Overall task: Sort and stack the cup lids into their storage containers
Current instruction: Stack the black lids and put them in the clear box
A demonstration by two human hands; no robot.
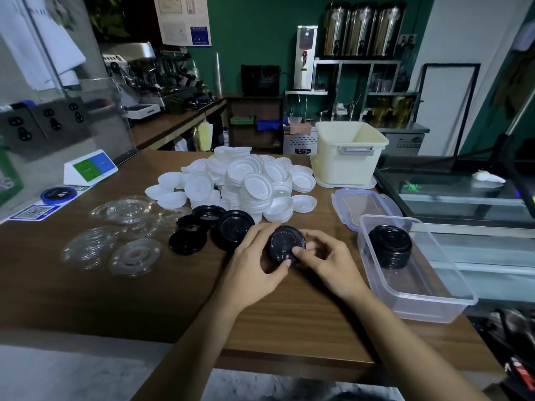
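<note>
Both the left hand (pixel 254 256) and right hand (pixel 327 256) pinched one black lid (pixel 285 243) near the tabletop's (pixel 144 285) right edge.

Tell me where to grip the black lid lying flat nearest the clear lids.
I would pinch the loose black lid by its rim, coming from above on its near-left side. It lies flat on the table, and other black lids crowd its far and right sides.
</note>
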